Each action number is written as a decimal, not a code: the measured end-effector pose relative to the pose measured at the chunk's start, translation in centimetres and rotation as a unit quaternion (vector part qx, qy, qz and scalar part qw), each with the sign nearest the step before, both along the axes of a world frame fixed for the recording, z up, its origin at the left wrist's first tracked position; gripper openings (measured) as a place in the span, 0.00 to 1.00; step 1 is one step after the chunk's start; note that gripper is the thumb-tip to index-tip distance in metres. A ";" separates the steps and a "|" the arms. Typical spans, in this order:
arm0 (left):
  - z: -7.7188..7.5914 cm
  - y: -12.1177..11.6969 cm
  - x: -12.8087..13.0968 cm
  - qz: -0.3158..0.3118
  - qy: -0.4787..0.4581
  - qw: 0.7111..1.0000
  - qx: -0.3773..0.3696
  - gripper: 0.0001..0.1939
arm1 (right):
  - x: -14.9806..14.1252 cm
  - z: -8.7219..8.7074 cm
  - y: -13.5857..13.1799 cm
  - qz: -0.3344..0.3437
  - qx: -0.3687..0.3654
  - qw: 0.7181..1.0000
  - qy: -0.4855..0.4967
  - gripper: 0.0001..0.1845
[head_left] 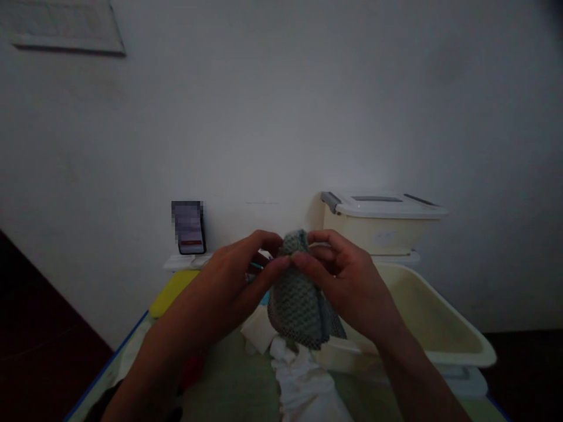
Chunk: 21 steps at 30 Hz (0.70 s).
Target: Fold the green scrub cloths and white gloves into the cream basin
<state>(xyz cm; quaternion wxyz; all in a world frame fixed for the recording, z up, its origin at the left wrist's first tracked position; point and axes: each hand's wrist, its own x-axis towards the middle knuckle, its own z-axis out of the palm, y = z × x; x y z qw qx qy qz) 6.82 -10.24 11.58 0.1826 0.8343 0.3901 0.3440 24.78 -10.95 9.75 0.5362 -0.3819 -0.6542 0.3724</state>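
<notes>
- Left hand (240, 272) and right hand (347, 278) are pinching grey-green knitted fabric (297, 305) between fingertips; it is hanging left of cream basin (466, 354).
- White cloth (308, 387) is lying left of basin.

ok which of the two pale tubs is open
The wide basin on the right, nearer the person: its top is uncovered, while the box behind it has a white lid on.
</notes>
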 end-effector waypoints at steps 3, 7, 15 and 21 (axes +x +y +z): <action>0.2 -0.4 -0.1 -0.009 0.005 1.000 -0.002 0.12 | 0.0 0.2 -0.2 0.020 0.022 0.999 -0.025 0.09; 0.3 -0.5 -0.5 -0.032 0.021 0.999 -0.009 0.13 | 0.2 0.3 -0.3 0.025 0.063 0.991 -0.117 0.10; -0.4 0.8 -0.3 -0.038 -0.057 0.995 -0.071 0.11 | 0.5 -0.1 0.2 0.028 0.178 0.966 -0.184 0.14; -0.8 1.0 0.3 -0.021 -0.113 0.988 -0.099 0.11 | 0.5 -0.1 0.2 0.002 0.173 0.965 -0.196 0.13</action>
